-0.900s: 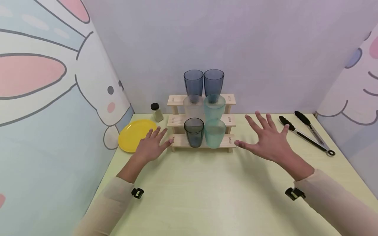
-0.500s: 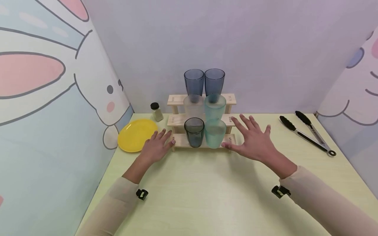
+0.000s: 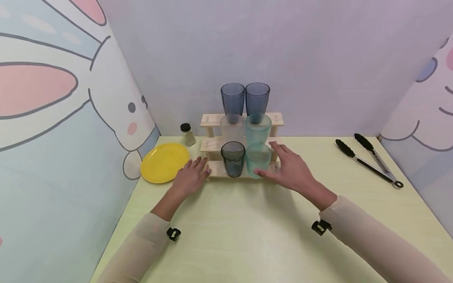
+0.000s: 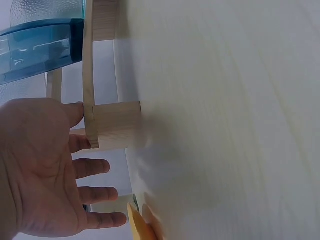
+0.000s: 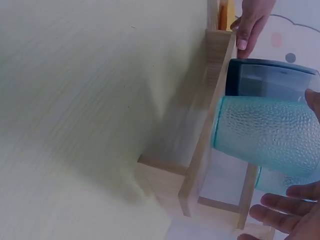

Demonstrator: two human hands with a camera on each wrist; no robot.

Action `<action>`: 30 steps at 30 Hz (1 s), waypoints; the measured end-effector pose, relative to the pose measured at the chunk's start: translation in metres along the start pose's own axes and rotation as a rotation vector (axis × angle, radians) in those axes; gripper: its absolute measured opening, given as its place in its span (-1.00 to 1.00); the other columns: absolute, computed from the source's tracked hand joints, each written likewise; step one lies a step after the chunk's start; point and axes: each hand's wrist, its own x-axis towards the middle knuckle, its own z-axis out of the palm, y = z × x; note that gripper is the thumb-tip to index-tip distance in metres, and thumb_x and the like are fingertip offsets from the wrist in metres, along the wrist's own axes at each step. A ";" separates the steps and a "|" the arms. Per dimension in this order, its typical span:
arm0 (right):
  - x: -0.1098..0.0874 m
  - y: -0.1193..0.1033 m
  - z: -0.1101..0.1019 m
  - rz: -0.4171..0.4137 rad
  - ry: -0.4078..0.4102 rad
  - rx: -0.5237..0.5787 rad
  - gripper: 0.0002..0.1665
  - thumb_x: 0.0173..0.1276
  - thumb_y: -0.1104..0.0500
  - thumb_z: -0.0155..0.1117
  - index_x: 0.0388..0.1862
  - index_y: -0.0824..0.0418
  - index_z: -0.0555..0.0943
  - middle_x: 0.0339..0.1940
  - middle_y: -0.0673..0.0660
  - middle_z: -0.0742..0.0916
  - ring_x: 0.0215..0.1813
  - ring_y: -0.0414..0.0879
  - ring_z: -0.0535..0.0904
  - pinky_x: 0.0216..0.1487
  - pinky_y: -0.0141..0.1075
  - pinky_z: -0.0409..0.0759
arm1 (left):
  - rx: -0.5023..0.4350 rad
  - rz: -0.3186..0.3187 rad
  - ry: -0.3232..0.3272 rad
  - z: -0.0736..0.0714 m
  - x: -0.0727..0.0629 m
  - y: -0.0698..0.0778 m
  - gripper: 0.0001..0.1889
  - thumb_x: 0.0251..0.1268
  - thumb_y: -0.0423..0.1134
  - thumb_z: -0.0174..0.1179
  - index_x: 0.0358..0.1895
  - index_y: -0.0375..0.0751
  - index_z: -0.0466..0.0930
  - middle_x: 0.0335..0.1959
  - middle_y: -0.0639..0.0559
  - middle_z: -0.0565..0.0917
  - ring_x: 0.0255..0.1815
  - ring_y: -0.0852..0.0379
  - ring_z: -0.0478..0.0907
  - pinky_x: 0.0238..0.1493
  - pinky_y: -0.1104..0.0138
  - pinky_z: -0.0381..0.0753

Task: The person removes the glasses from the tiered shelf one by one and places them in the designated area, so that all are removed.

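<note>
A three-tier wooden stand (image 3: 216,168) holds two cups on each step. On its bottom step are a dark grey cup (image 3: 233,160) and a teal textured cup (image 3: 257,160). My right hand (image 3: 291,169) spreads around the teal cup's right side, thumb in front of it and fingers beside it. The right wrist view shows a gap between these fingers (image 5: 285,210) and the cup wall. At the stand's left end is my left hand (image 3: 190,177), fingers fairly straight. In the left wrist view its thumb and index finger lie right at the end of the bottom board (image 4: 89,90).
Two blue cups (image 3: 245,98) top the stand, with a clear cup (image 3: 231,127) and another teal cup (image 3: 257,127) on the middle step. A yellow plate (image 3: 164,163) and a black-capped jar (image 3: 188,135) stand left. Black-tipped tongs (image 3: 371,161) lie at right.
My right hand has moved left from beside the stand to the front teal cup, its fingers drawing closer together. My left hand has shifted slightly right to the stand's end.
</note>
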 end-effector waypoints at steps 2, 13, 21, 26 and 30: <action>0.003 -0.001 0.003 0.003 0.005 0.054 0.29 0.28 -0.53 0.54 0.73 0.16 0.33 0.58 0.36 0.60 0.35 0.40 0.70 0.28 0.33 0.66 | -0.008 -0.005 0.002 0.000 0.000 0.000 -0.26 0.84 0.28 -0.24 0.82 -0.03 0.12 0.84 -0.18 0.16 0.83 -0.43 0.06 0.66 -0.50 0.14; 0.015 -0.007 0.019 -0.024 0.072 0.209 0.20 0.19 -0.38 0.72 0.57 0.28 0.46 0.32 0.27 0.76 0.18 0.24 0.81 0.17 0.17 0.77 | -0.070 -0.001 0.001 0.003 0.004 -0.002 -0.26 0.84 0.27 -0.21 0.80 -0.06 0.16 0.80 -0.20 0.25 0.83 -0.42 0.06 0.71 -0.48 0.05; 0.017 -0.006 0.022 -0.033 0.098 0.253 0.11 0.21 -0.27 0.75 0.50 0.33 0.49 0.23 0.33 0.80 0.06 0.26 0.87 0.10 0.15 0.82 | -0.160 0.039 -0.019 0.004 0.005 -0.005 -0.27 0.86 0.21 -0.18 0.80 -0.15 0.12 0.73 -0.31 0.37 0.77 -0.34 0.25 0.78 -0.19 0.19; 0.017 -0.005 0.021 -0.034 0.101 0.278 0.08 0.21 -0.22 0.77 0.50 0.32 0.51 0.21 0.33 0.81 0.05 0.25 0.87 0.08 0.15 0.82 | -0.196 0.017 -0.037 0.004 0.004 -0.005 -0.25 0.84 0.25 -0.16 0.81 -0.09 0.09 0.69 -0.30 0.43 0.71 -0.32 0.38 0.70 -0.20 0.35; 0.015 -0.004 0.018 -0.055 0.117 0.296 0.05 0.19 -0.16 0.79 0.49 0.31 0.52 0.19 0.33 0.82 0.02 0.26 0.87 0.05 0.17 0.82 | -0.206 0.008 -0.047 0.004 0.004 -0.006 -0.24 0.84 0.26 -0.20 0.82 -0.08 0.06 0.70 -0.31 0.42 0.68 -0.35 0.41 0.68 -0.22 0.38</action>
